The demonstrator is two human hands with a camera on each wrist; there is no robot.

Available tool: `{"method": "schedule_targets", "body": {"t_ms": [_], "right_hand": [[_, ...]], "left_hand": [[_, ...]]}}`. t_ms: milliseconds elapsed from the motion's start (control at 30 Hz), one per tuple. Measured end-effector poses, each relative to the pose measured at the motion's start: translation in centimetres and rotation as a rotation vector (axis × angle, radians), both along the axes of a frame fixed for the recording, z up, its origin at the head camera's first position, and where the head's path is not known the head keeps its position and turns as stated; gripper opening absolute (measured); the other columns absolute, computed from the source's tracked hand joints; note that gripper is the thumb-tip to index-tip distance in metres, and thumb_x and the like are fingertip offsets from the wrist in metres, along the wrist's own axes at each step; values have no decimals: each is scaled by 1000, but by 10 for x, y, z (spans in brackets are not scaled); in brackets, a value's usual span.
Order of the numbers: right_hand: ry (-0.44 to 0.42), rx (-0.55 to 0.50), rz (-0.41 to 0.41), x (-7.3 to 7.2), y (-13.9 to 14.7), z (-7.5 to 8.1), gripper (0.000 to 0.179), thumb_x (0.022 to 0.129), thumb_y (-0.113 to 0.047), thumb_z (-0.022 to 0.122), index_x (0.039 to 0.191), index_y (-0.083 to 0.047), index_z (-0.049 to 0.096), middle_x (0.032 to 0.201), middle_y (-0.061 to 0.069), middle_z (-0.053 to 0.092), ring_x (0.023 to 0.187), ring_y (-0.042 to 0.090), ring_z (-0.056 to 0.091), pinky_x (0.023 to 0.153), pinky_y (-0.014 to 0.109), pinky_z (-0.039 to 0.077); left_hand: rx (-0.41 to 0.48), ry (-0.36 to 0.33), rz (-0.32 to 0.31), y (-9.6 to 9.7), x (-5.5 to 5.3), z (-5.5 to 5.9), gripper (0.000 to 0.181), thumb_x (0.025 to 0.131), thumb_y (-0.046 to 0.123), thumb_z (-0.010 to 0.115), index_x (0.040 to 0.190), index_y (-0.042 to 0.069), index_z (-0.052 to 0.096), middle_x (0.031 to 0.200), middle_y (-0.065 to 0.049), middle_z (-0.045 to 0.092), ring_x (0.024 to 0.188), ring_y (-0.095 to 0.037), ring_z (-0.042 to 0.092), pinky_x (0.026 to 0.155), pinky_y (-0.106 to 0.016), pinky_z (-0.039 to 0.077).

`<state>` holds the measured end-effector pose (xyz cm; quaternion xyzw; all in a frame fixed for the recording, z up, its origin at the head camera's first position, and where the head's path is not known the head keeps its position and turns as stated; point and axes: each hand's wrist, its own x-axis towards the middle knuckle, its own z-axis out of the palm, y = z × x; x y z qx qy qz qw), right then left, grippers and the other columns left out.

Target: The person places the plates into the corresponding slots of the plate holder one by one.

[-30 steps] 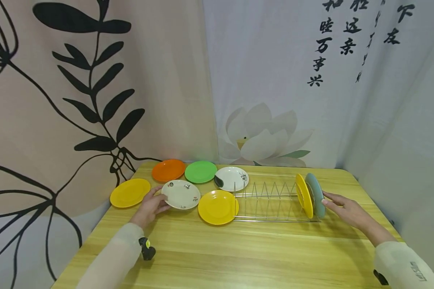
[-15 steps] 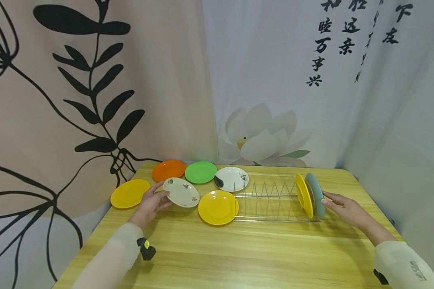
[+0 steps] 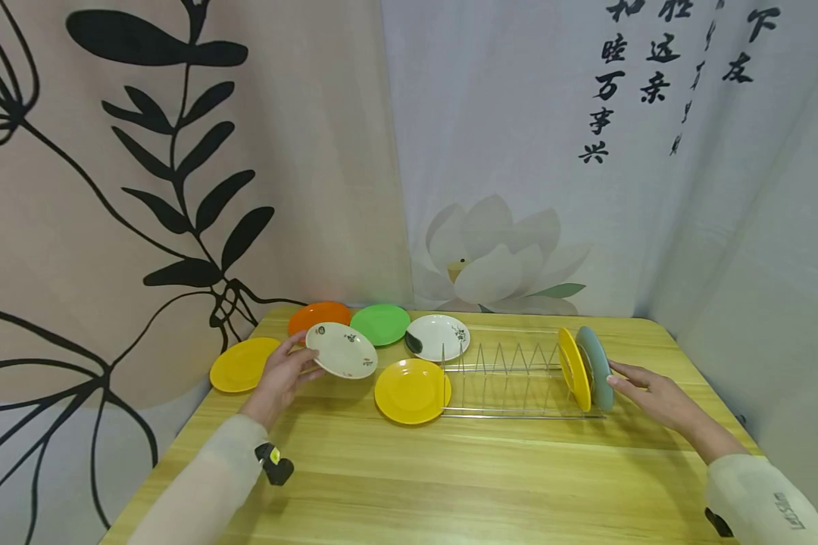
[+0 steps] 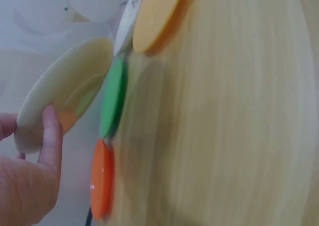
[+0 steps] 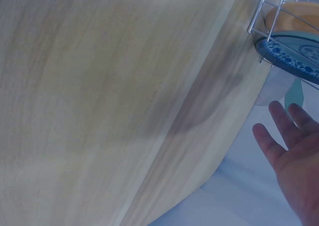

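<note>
My left hand (image 3: 282,382) pinches the left rim of a white plate (image 3: 341,350) with small printed motifs. In the left wrist view the plate (image 4: 65,89) is raised above the table and tilted, its pale underside showing. My right hand (image 3: 654,393) has its fingers spread and extended at the outer face of a blue-grey plate (image 3: 595,369). That plate stands on edge at the right end of a wire dish rack (image 3: 511,412), beside an upright yellow plate (image 3: 572,371). The right wrist view shows a blue floral pattern on the blue-grey plate (image 5: 286,56).
On the wooden table (image 3: 450,484) lie an orange plate (image 3: 310,314), a green plate (image 3: 380,325) and a white plate with a dark patch (image 3: 443,333). One yellow plate (image 3: 241,365) lies far left, another yellow plate (image 3: 409,392) against the rack's left end. Printed curtains (image 3: 327,166) hang behind.
The white plate in my left hand has risen and tilted, moving slightly toward the back of the table. My right hand and the racked plates have stayed put.
</note>
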<state>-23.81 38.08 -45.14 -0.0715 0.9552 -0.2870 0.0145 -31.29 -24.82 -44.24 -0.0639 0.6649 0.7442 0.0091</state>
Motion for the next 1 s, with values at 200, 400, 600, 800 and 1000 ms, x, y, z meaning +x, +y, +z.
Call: {"method": "schedule_targets", "body": {"t_ms": [200,400,600,800,1000], "right_hand": [[0,-5,3,1,0,1,69,104,-52,41,155,-6,33,150,32,34,127,59,38,90,75,37],[-5,-8,1,0,1,-1,69,104,-52,41,155,-6,32,151,32,34,127,58,38,90,74,38],[-3,4,-2,-1,1,-2,69,104,-53,41,155,-7,33,150,31,35,127,59,38,91,75,36],[4,4,4,0,0,-1,69,104,-52,41,154,-6,33,150,32,35,127,59,37,91,75,37],[5,-3,6,1,0,0,68,104,-52,41,155,-7,32,150,31,34,128,59,36,91,75,37]], "left_hand": [[26,7,-38,13,-3,10,63,99,7,58,155,10,30,129,-17,52,94,-18,66,94,-44,53],[38,38,-69,33,-9,21,62,98,6,59,154,10,32,125,-15,56,97,-23,65,97,-47,51],[90,40,-84,61,-17,35,60,96,2,59,151,9,37,112,-10,61,87,-19,67,92,-45,54],[125,64,-101,94,-21,47,59,93,-1,62,147,10,42,111,-11,61,81,-19,66,84,-43,58],[151,78,-114,128,-22,57,58,91,-2,63,145,10,46,108,-12,61,80,-20,66,84,-46,57]]}}
